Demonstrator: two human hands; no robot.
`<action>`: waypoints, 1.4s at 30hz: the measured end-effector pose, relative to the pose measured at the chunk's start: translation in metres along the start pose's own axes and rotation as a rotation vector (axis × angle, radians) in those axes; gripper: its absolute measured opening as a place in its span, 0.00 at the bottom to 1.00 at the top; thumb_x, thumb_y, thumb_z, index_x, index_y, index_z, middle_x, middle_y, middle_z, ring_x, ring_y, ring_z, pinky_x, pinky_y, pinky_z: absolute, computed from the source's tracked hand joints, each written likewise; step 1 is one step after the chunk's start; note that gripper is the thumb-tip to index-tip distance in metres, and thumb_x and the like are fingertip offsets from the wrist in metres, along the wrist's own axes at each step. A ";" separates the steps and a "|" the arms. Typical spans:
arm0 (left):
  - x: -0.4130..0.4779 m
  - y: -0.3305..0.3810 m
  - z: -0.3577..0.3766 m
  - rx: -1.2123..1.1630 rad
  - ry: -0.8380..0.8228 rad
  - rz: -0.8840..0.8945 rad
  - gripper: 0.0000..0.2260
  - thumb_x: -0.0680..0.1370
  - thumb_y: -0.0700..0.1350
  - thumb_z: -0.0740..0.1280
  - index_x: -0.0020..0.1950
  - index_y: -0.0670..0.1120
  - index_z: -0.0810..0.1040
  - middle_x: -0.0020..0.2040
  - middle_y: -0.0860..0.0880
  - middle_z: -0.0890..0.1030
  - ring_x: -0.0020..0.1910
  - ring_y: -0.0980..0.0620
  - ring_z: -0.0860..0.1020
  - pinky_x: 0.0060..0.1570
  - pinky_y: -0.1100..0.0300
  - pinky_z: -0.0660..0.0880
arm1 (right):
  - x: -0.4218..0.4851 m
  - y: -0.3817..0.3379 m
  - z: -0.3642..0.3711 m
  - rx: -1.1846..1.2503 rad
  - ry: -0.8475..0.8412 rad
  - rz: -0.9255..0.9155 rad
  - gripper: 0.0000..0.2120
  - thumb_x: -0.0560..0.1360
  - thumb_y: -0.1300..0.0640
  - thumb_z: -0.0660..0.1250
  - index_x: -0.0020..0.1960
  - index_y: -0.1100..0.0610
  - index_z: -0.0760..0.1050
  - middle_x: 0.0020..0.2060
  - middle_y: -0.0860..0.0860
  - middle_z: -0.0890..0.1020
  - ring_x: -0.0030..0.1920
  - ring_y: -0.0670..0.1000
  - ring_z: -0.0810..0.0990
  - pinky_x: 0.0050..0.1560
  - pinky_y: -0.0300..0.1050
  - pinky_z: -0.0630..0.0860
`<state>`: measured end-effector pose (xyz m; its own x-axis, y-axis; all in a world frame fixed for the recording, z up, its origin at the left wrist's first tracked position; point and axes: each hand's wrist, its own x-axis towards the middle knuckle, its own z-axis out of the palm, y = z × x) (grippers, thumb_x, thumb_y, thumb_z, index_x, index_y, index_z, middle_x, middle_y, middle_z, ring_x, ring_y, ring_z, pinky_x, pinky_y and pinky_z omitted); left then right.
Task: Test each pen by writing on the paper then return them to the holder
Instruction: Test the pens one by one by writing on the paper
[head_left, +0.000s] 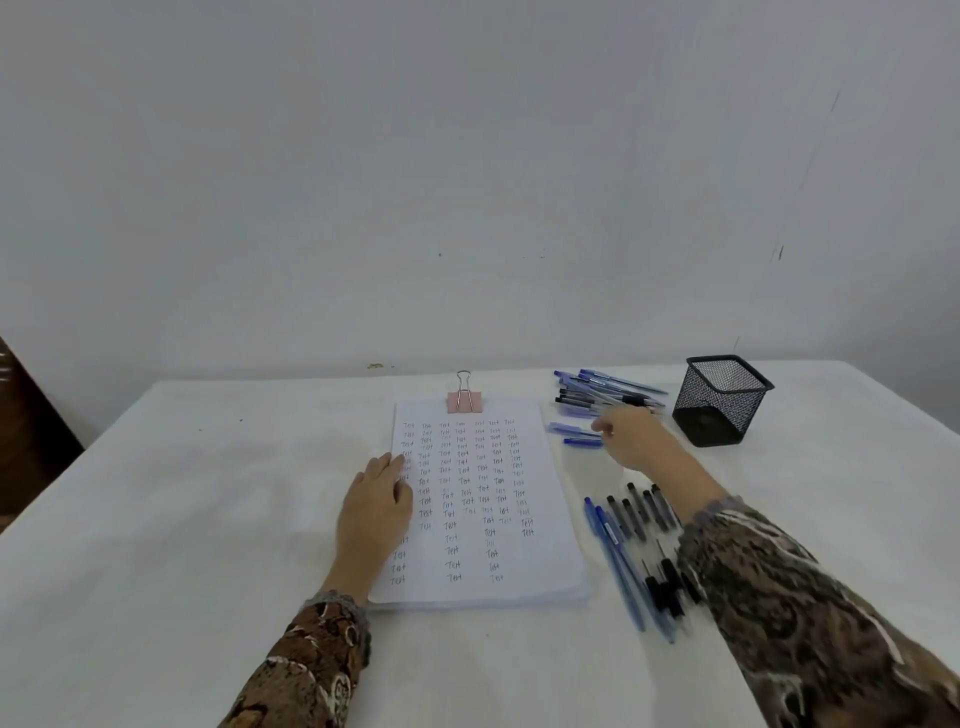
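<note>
A stack of white paper (545, 467) covered in rows of handwritten words lies in the middle of the table, held by a pink binder clip (464, 401) at its top. My left hand (376, 506) rests flat on the paper's left edge. My right hand (631, 436) reaches over the table to the right of the paper, its fingertips at two blue pens (574, 435); whether it holds one is unclear. A heap of blue and black pens (605, 392) lies behind it. The black mesh holder (719, 400) stands at the far right with no pens showing in it.
A second group of blue and black pens (631, 551) lies near the paper's lower right, partly under my right sleeve. The table has a white cloth (182, 519); its far edge meets a pale wall. A dark object (26, 431) stands off the left edge.
</note>
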<state>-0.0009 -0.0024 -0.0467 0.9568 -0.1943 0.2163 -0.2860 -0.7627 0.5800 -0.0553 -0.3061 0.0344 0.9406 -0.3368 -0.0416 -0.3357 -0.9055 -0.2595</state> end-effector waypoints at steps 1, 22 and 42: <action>0.000 0.000 0.000 -0.002 -0.002 -0.001 0.19 0.79 0.43 0.55 0.71 0.45 0.66 0.70 0.50 0.67 0.66 0.50 0.67 0.65 0.56 0.64 | 0.009 0.003 0.007 -0.069 -0.046 -0.031 0.14 0.77 0.64 0.58 0.59 0.62 0.77 0.59 0.58 0.78 0.59 0.58 0.76 0.60 0.49 0.73; 0.001 -0.003 0.000 -0.001 -0.014 0.010 0.19 0.79 0.43 0.54 0.71 0.45 0.66 0.71 0.50 0.66 0.69 0.51 0.65 0.68 0.57 0.60 | -0.059 -0.069 0.030 2.454 -0.051 0.201 0.24 0.62 0.34 0.60 0.27 0.53 0.58 0.22 0.48 0.57 0.24 0.49 0.52 0.30 0.39 0.54; 0.001 -0.003 0.000 0.007 -0.008 0.016 0.19 0.79 0.43 0.54 0.70 0.46 0.67 0.71 0.50 0.66 0.67 0.50 0.66 0.66 0.57 0.63 | -0.068 -0.064 0.076 2.283 0.016 0.311 0.31 0.78 0.36 0.46 0.48 0.56 0.81 0.34 0.55 0.82 0.26 0.49 0.74 0.29 0.36 0.72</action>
<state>0.0012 -0.0004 -0.0479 0.9525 -0.2117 0.2191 -0.3010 -0.7641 0.5706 -0.0935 -0.2054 -0.0195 0.8855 -0.3712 -0.2796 0.1775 0.8262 -0.5347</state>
